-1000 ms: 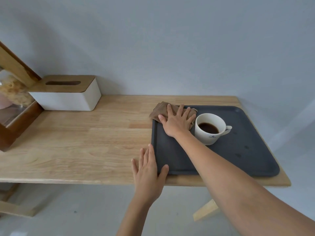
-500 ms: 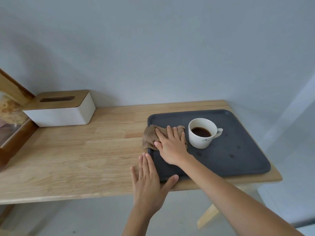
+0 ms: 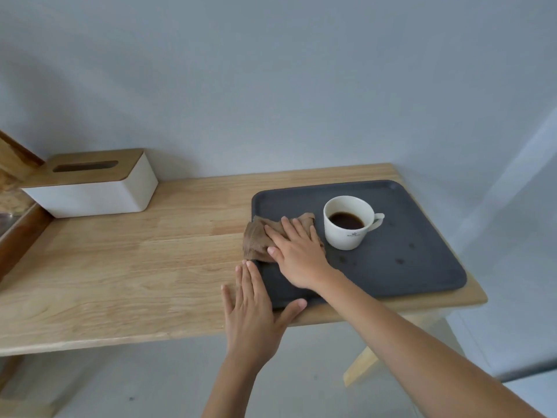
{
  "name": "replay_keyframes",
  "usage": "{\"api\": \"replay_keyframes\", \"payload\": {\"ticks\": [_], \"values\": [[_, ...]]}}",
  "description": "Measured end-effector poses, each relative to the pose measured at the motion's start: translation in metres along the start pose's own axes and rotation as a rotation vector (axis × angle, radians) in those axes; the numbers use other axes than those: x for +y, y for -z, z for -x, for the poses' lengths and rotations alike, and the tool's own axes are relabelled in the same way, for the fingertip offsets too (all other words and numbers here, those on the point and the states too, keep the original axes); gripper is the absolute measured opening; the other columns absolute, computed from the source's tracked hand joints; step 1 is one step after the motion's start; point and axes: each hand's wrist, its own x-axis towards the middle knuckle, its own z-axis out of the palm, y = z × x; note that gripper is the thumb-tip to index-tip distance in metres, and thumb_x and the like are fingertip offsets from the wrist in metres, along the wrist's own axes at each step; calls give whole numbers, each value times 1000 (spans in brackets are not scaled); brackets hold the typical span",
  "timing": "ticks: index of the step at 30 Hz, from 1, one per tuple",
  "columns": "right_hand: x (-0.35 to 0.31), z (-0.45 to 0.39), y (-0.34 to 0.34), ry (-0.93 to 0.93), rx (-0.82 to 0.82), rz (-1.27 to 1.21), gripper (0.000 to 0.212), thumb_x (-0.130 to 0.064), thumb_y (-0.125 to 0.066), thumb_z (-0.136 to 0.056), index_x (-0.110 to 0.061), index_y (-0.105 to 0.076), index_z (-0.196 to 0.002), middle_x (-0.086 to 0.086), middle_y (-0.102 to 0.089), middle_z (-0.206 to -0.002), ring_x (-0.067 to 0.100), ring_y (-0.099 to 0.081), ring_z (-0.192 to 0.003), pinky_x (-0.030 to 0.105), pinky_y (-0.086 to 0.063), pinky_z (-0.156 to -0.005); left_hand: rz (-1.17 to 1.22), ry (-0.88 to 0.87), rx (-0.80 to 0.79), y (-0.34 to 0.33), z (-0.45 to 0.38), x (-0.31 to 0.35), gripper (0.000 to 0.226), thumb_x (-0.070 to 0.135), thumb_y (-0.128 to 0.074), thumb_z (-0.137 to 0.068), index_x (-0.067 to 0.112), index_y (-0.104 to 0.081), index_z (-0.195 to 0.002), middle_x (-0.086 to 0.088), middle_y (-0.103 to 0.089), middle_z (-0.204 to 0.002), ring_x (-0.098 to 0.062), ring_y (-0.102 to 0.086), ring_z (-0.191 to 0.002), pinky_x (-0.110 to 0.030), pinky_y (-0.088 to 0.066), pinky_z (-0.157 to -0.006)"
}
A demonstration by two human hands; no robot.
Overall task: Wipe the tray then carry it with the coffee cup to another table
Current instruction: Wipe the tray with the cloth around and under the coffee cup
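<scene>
A: The right hand (image 3: 297, 256) is lying flat, fingers spread, pressing a crumpled brown cloth (image 3: 259, 241) onto the left part of the dark grey rectangular plastic tray (image 3: 422, 267). The cloth is overhanging the tray's left rim. The left hand (image 3: 251, 312) is resting open on the light wooden desk (image 3: 135, 267), thumb hooked at the tray's near left corner, bracing it and gripping nothing.

B: And the white ceramic coffee cup (image 3: 346, 224)?

A: It is standing upright on the tray, just right of the cloth, coffee inside, handle pointing right. Small dark spots are showing on the tray right of and in front of the cup.

B: Advice for wiping?

A: Probably keep the left hand bracing, sweep toward those spots, and steer round the cup so it is not getting nudged.

B: Any writing?

A: A small dark mark is showing on the cup's front, too small to read.
</scene>
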Motion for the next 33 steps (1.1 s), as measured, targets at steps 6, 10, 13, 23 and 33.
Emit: {"api": "replay_keyframes", "payload": {"ticks": [6,10,13,23,33], "values": [[18,66,13,105,-48,-140,45,-34,-29,-101,-37,-31,-146,-3,-19,-161,15,-7,-150,45,-6,-121,-23,12,21,-2,1,1,125,92,-3,-59,9,13,-150,-5,7,-163,-14,15,-148,-45,3,-120],[37,95,23,105,-38,-151,51,-46,-20,-95,-39,-37,-142,-10,-27,-157,7,-14,-147,34,-6,-121,-9,15,21,2,2,2,130,95,4,-54,8,11,-150,-5,3,-163,-15,9,-149,-47,-1,-121],[56,111,30,77,-4,-129,60,-53,-12,-89,-39,-40,-140,-14,-32,-155,2,-17,-145,25,-3,-117,-33,13,17,3,3,3,131,94,7,-53,8,10,-150,-6,1,-163,-17,7,-150,-47,-3,-121],[138,144,51,-153,83,-9,58,-56,-13,-91,-42,-37,-141,-15,-33,-154,5,-22,-145,37,-14,-118,17,30,-15,5,3,3,126,94,-2,-57,10,12,-150,-3,4,-163,-15,10,-149,-47,1,-121],[147,140,94,-165,219,-445,40,-44,-55,-91,-38,-53,-131,-25,-61,-111,-2,-47,-126,36,-25,-110,128,37,-105,31,-15,29,110,75,-43,-77,14,11,-151,-6,23,-159,-21,27,-145,-57,11,-115]]}}
